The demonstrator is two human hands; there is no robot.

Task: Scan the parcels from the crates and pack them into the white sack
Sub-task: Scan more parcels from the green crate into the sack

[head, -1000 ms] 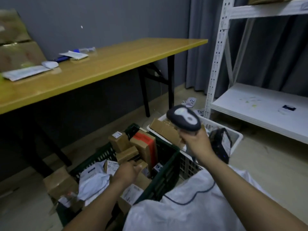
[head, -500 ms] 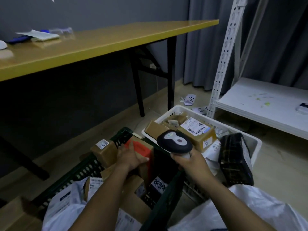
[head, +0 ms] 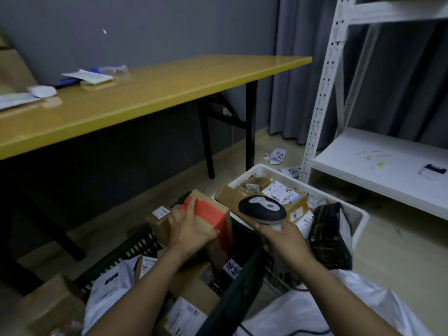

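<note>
Near the yellow table (head: 155, 93), a dark green crate (head: 135, 248) and a white crate (head: 358, 214) stand side by side on the floor. The left hand (head: 191, 229) grips a brown box with red tape (head: 211, 212) over the green crate, fingers curled on its top. The right hand (head: 283, 241) holds the scanner (head: 261, 209) by its handle, just right of the box. The white sack (head: 315, 309) lies under the right forearm.

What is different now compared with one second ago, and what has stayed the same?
The left hand left the low parcels in the green crate, took hold of the red-taped box and is lifting it. The right hand lowered the scanner toward that box. Unchanged: the right hand grips the scanner; the white crate and white sack lie as before.
</note>
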